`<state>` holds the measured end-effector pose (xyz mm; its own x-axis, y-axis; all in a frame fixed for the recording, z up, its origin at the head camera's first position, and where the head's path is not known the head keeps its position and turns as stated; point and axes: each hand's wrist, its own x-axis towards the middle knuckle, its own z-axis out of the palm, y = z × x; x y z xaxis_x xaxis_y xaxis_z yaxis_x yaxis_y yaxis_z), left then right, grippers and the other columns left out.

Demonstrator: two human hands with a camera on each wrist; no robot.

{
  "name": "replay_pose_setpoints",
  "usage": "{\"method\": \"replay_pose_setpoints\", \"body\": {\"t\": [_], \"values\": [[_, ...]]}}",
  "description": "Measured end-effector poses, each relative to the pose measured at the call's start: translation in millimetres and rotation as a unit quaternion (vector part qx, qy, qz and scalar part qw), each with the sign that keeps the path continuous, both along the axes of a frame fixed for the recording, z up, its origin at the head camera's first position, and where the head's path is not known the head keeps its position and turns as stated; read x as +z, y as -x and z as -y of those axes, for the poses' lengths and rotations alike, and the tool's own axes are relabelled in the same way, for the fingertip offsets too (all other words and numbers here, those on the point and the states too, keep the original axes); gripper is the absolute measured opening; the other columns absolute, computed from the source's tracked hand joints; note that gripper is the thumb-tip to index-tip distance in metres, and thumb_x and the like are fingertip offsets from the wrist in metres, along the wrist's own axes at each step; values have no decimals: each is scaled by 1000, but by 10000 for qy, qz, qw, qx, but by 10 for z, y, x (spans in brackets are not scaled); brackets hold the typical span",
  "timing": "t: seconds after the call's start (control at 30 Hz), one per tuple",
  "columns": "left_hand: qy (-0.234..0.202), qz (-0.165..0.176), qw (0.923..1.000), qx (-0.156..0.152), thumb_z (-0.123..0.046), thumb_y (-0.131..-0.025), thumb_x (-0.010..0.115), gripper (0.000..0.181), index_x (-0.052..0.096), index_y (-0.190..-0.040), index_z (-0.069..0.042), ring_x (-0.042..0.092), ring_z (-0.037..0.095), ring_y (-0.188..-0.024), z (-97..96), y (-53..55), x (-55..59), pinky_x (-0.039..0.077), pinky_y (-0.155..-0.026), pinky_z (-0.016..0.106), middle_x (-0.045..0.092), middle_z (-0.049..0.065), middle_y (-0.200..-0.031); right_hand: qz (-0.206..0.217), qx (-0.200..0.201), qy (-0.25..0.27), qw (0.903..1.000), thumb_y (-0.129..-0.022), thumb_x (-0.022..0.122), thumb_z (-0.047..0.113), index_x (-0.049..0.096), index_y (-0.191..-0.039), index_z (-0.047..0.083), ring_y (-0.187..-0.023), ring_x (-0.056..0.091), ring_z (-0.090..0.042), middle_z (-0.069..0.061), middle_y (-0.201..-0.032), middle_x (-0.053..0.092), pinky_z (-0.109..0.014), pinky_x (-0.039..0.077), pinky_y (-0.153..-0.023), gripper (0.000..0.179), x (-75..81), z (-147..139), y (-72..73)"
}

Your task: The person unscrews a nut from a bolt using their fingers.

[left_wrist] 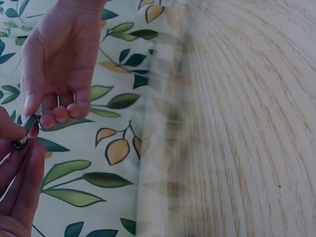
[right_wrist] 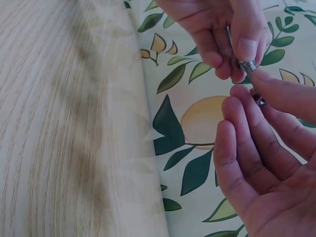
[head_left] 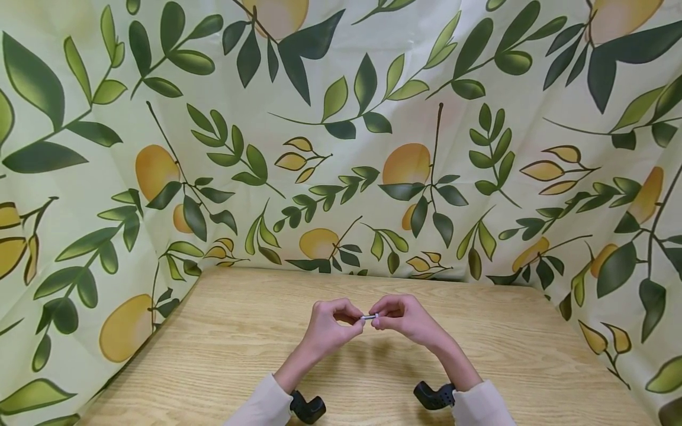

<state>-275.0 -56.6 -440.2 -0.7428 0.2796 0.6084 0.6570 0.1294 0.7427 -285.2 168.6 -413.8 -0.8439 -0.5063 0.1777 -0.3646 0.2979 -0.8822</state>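
Observation:
A small silvery bolt [head_left: 369,317] spans the gap between the two hands, above the tabletop, lying nearly level in the head view. My left hand [head_left: 334,322] pinches one end of it between thumb and fingertips. Thumb and fingers of my right hand [head_left: 406,318] grip the opposite end. Threads show along the bolt [right_wrist: 250,68] in the right wrist view, close to the left thumb; its wider end sits at the right fingertips. In the left wrist view, a dark rounded end of the bolt [left_wrist: 20,143] shows at the left fingers. Fingertips partly hide both ends.
Beneath the hands lies a light wood-grain table [head_left: 240,331]. A cloth [head_left: 351,177] printed with leaves and orange fruit hangs behind it and along both sides. Black wrist mounts [head_left: 434,395] stick out inward from the pale sleeves [head_left: 261,402].

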Motion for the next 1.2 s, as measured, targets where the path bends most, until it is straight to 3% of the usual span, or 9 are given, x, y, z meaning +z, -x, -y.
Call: {"method": "replay_pose_setpoints", "body": {"t": [0.8,1.2], "values": [[-113,269,9996,32,3,-82,78,8,76,-83,-5,73,10,-71,-9,-27,58,64,-69,28,78,11,-82,-39,-9,-68,10000,-93,76,14,73,-109,-3,-83,73,-23,-14,-93,74,-35,62,-78,24,-12,1,7],[-51,234,9997,31,2,-83,78,8,76,-84,-7,73,9,-72,-4,-26,57,65,-69,30,79,10,-82,-72,-18,-95,9999,-92,77,14,73,-109,-2,-83,72,-23,-14,-93,73,-31,60,-76,23,-12,3,1]]}}
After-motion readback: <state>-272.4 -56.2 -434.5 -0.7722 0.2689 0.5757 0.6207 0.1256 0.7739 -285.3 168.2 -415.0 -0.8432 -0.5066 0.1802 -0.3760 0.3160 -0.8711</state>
